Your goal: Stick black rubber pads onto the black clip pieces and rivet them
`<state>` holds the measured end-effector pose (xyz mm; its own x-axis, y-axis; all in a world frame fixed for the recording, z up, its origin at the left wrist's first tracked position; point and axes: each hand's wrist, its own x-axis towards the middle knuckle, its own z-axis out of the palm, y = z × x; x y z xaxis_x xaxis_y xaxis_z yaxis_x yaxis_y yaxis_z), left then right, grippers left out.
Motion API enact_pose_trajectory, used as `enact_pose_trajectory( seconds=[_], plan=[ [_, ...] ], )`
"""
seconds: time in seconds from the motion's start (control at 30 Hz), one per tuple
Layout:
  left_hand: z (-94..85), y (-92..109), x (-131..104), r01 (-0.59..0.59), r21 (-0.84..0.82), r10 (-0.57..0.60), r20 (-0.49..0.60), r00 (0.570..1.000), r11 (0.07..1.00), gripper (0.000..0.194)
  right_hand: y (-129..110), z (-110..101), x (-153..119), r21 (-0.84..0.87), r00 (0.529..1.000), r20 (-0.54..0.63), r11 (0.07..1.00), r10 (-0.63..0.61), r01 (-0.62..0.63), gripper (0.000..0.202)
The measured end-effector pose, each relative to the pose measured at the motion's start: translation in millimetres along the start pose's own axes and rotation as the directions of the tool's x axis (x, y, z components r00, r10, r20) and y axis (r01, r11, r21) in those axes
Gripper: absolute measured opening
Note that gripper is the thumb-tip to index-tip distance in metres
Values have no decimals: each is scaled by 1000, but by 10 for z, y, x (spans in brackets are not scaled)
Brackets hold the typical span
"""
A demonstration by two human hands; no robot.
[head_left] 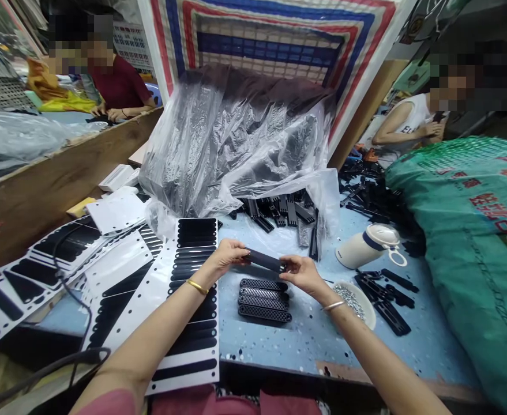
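A flat black plastic strip (pixel 263 260) is held level above the table between my two hands. The fingers of my left hand (pixel 231 254) pinch its left end, and my right hand (pixel 301 275) pinches the right end. Just below lie several black patterned strips (pixel 264 301) laid side by side in a block. Left of them, a white sheet (pixel 196 300) carries rows of black rounded stickers. By my right wrist stands a white bowl (pixel 357 300) of small metal pieces.
A clear plastic bag (pixel 236 138) spills black parts (pixel 283 210) at the back. On the right are a cream bottle (pixel 361 246), loose black pieces (pixel 387 300) and a bulky green sack (pixel 461 242). More sticker sheets (pixel 123 265) lie left. Two people sit beyond the table.
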<state>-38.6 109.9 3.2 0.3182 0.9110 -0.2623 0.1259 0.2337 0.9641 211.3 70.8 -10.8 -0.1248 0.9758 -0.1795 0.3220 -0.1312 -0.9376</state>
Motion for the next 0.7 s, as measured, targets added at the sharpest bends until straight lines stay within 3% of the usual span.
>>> enact_pose_trajectory(
  seconds=[0.13, 0.3, 0.43, 0.57, 0.7],
  plan=[
    [-6, -57, -55, -62, 179, 64, -6, 998, 982, 17, 106, 35, 65, 12, 999, 13, 999, 43, -43, 40],
    [47, -62, -297, -147, 431, 148, 32, 988, 890, 6, 144, 81, -25, 37, 998, 38, 998, 44, -45, 26],
    [68, -98, -418, -238, 597, 272, 35, 962, 766, 20, 140, 65, -36, 55, 999, -44, 998, 16, -13, 33],
    [135, -249, -499, -198, 394, 270, -135, 954, 897, 39, 148, 99, -58, 73, 987, -161, 997, -20, 32, 48],
    [321, -400, -651, -175, 211, 216, -191, 958, 962, 47, 192, 227, -224, 47, 977, -204, 996, -60, 71, 46]
  ],
)
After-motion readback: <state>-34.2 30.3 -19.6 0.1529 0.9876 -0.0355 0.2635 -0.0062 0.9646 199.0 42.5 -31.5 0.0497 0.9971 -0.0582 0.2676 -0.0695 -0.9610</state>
